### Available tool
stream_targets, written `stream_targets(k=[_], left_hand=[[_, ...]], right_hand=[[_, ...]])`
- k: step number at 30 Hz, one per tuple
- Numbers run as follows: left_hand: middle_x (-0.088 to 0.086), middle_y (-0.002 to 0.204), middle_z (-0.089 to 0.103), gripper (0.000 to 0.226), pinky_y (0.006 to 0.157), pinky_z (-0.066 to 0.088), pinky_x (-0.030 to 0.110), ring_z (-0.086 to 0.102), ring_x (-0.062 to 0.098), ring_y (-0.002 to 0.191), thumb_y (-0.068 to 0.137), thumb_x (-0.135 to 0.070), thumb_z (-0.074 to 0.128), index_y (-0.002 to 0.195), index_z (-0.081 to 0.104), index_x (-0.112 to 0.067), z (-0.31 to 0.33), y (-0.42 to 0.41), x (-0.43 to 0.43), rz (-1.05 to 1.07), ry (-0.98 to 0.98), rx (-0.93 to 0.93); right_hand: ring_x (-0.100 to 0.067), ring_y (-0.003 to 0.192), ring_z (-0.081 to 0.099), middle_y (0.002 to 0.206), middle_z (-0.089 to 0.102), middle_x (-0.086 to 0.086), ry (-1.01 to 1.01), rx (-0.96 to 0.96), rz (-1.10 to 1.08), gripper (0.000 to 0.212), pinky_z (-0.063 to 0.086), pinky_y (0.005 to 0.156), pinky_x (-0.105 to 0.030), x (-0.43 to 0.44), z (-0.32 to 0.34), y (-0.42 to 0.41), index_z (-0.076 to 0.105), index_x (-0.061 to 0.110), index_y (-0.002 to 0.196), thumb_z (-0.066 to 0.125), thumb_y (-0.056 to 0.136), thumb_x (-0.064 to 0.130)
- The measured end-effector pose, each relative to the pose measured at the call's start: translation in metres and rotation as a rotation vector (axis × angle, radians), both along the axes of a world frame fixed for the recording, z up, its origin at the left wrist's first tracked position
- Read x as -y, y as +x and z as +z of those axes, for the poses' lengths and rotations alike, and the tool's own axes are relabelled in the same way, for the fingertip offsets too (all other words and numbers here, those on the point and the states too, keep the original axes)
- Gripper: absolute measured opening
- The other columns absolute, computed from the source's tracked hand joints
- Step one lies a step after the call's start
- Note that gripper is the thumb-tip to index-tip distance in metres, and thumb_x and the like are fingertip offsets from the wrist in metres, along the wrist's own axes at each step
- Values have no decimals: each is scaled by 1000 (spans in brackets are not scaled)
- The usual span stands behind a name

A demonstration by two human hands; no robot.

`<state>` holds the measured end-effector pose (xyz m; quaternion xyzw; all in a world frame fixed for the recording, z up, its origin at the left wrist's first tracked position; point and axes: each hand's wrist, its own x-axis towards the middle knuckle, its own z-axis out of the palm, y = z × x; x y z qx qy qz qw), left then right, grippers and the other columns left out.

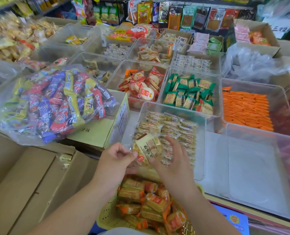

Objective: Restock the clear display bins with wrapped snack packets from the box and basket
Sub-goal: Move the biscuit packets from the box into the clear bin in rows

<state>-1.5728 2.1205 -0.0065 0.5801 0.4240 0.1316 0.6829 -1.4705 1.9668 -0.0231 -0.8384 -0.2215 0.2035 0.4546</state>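
Your left hand (119, 155) pinched a wrapped packet (147, 150) over the clear bin (201, 146) of similar packets at one o'clock. Your right hand (173, 160) seemingly just touched it, fingers straight. The basket (107, 216) at six held orange-wrapped snacks. Hanging packs (191, 16) lined twelve.

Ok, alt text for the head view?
The left hand pinches a pale yellow wrapped cracker packet at the edge of a clear plastic bin of small cream packets, the right hand open beside it. A yellow plastic basket of orange-ended packets sits below.
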Motion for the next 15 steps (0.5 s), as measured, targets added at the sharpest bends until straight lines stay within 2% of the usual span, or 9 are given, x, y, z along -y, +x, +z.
stream_targets(k=[1, 3, 6, 8, 10, 12, 13, 15], left_hand=[[14, 70, 72, 25, 51, 60, 35, 75, 29, 64, 90, 2, 74, 77, 55, -8, 0, 7, 0, 19, -4, 12], [14, 70, 71, 27, 52, 61, 36, 74, 30, 64, 89, 0, 75, 75, 54, -9, 0, 22, 1, 36, -46, 33], [18, 73, 72, 30, 57, 61, 35, 75, 27, 66, 89, -4, 78, 73, 53, -11, -3, 44, 0, 2, -94, 53], [17, 78, 74, 32, 68, 63, 41, 76, 27, 73, 88, -11, 81, 70, 53, -12, -8, 58, -2, -71, -58, 45], [9, 83, 77, 36, 76, 62, 39, 75, 28, 81, 83, -35, 83, 72, 56, -14, -13, 69, -8, -168, 29, 12], [-7, 86, 75, 44, 66, 56, 20, 71, 12, 79, 72, -65, 73, 81, 62, -23, -20, 77, -22, -206, 190, -22], [-14, 89, 72, 43, 63, 51, 16, 67, 3, 79, 70, -72, 66, 85, 62, -32, -26, 82, -31, -199, 285, -40], [-21, 96, 66, 38, 66, 45, 21, 60, -6, 86, 69, -76, 60, 91, 59, -44, -40, 91, -51, -163, 404, -88]], right_hand=[[-3, 141, 27, 151, 30, 20, -30, 84, 46, 83, 30, 110, -31, -2, 0, -1, 31, 49, 147, 68, 75, 66], [-13, 147, 20, 157, 23, 16, -87, 244, 148, 84, 26, 114, -37, -8, 0, -3, 32, 49, 147, 68, 73, 66], [-23, 143, 32, 155, 38, 4, -138, 406, 156, 70, 34, 114, -41, -15, -1, 9, 45, 35, 145, 73, 81, 42], [-24, 133, 47, 144, 52, -1, -133, 468, 127, 61, 44, 110, -40, -20, -3, 25, 56, 22, 140, 76, 82, 18], [-26, 118, 60, 129, 64, -5, -101, 505, 116, 51, 52, 99, -38, -25, -4, 43, 64, 12, 132, 70, 83, 0], [-27, 107, 65, 120, 69, -7, -97, 510, 94, 45, 50, 89, -29, -32, -3, 63, 66, 9, 130, 63, 87, -5], [-27, 106, 64, 120, 69, -8, -107, 513, 86, 43, 48, 88, -27, -38, -3, 74, 65, 9, 131, 61, 90, -4], [-27, 112, 61, 124, 67, -9, -127, 516, 88, 39, 48, 94, -31, -51, -1, 96, 64, 9, 134, 58, 96, 2]])
